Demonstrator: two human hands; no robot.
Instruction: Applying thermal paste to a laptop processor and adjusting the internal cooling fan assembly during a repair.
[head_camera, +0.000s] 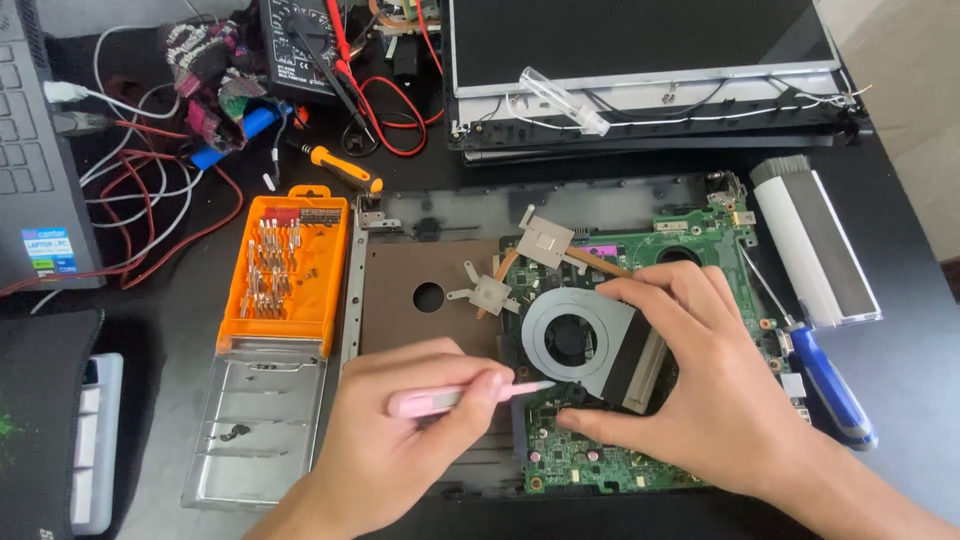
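Two hands: left fingers (470, 385) pinch pink tool (445, 399) beside fan (580, 342).

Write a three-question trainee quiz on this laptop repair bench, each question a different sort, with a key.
1. True or false: the left hand holds a pink tool.
2. The right hand grips: A) the cooling fan B) the orange bit case C) the multimeter
3. Fill in: right of the green board lies a screwdriver with a ___ handle.

Key: 1 true; 2 A; 3 blue.
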